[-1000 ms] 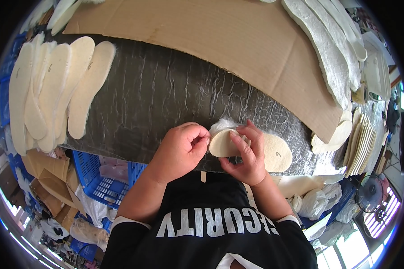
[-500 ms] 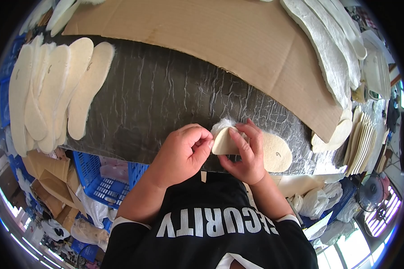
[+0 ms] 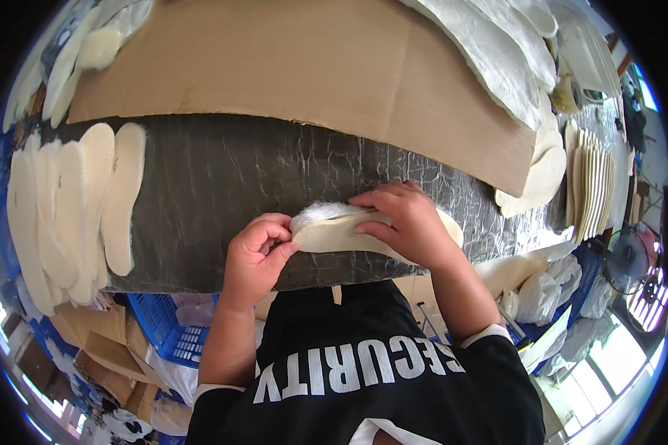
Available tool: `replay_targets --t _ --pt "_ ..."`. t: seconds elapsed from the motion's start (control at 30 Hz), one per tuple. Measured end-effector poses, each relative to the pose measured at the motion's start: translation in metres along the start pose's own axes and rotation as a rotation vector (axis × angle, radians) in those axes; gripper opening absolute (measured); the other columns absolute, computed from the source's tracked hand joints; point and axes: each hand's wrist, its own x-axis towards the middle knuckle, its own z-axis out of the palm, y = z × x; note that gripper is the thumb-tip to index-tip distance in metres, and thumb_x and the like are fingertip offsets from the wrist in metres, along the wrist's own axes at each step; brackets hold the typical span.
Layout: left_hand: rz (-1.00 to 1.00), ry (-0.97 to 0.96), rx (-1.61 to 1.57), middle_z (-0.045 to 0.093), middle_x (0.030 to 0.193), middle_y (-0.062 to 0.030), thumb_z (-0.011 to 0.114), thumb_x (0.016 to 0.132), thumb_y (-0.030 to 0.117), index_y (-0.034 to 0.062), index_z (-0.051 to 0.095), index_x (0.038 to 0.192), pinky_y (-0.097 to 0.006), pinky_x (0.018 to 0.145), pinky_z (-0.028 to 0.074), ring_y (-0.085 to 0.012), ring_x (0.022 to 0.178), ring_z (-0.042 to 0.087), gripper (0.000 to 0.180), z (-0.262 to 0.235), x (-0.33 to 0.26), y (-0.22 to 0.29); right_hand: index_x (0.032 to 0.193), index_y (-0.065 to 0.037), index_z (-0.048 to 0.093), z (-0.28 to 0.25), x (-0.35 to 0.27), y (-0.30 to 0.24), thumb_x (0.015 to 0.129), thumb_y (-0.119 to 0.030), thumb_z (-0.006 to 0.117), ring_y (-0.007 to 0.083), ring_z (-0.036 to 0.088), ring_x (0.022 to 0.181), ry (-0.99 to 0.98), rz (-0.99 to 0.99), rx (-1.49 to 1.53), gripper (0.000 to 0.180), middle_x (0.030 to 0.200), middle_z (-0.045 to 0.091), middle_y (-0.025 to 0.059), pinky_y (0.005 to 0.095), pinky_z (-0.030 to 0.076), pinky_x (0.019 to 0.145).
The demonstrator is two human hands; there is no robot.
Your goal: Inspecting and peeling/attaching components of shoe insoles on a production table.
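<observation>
Centrally, close to the near edge of the dark worktable, a fleece-backed insole lies crosswise, its cream face toward the near side and white fleece showing along its far left edge. Judged from the posture, the step in hand is fingering the insole's left end while its middle is steadied. Good practice would be to pinch only the extreme rim, to keep the long edge even, and to hold the fleece clear of the fingertips so that no fibres are trapped or pulled; the steadying pressure is best light and spread, since so soft a sheet probably creases easily.

The left hand is nearly closed, thumb and fingertips brought together on the left tip of the insole. The right hand is half open over the right part: its thumb rests on the cream face, its fingers reach to the far edge, and the two stand apart; how firmly they press cannot be told.

Beyond the hands, cream insoles overlap at the left, and a row of stacked insoles stands at the right. Farther still, a cardboard sheet spans the table, with long white pieces lying over its far right part.
</observation>
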Motion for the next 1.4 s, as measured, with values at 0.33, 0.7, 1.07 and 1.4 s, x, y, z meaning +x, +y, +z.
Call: replay_targets --t 0.33,0.7,1.07,1.4 --pt "-0.016 -0.011 -0.024 0.053 0.104 -0.0081 0.065 0.082 -0.011 -0.0025 0.057 0.086 -0.026 0.081 0.049 -0.0128 0.092 0.054 0.012 -0.003 0.005 0.001 0.099 -0.013 0.068 0.003 0.006 -0.007 0.081 -0.028 0.070 0.0262 0.062 0.083 -0.002 -0.074 -0.027 0.024 0.085 0.064 0.0048 0.0393 0.044 0.078" --pt "-0.051 0.108 -0.243 0.059 0.114 -0.0136 0.064 0.088 -0.001 -0.0034 0.057 0.091 -0.028 0.086 0.048 -0.0137 0.096 0.057 0.007 0.005 0.001 -0.001 0.097 -0.010 0.067 0.012 0.008 -0.004 0.084 -0.026 0.066 0.0287 0.061 0.080 0.011 -0.104 0.051 0.020 0.086 0.064 0.0065 0.0388 0.045 0.077" --pt "0.284 0.110 0.007 0.054 0.124 -0.0172 0.077 0.079 0.012 0.0005 0.054 0.112 -0.035 0.095 0.044 -0.0228 0.109 0.054 0.041 0.014 0.012 0.036 0.105 0.000 0.065 0.013 0.008 -0.002 0.099 -0.026 0.053 0.0099 0.063 0.069 -0.205 0.686 1.429 0.030 0.087 0.068 0.0064 0.0258 0.052 0.061" --pt "0.681 -0.092 0.821 0.056 0.133 -0.0097 0.083 0.058 0.006 0.0172 0.066 0.091 -0.044 0.105 0.032 -0.0323 0.133 0.040 0.038 0.032 0.017 0.086 0.112 0.000 0.063 0.029 -0.014 -0.014 0.102 -0.027 0.046 0.0120 0.066 0.071 -0.532 0.693 1.916 0.034 0.091 0.069 0.0080 0.0253 0.055 0.059"
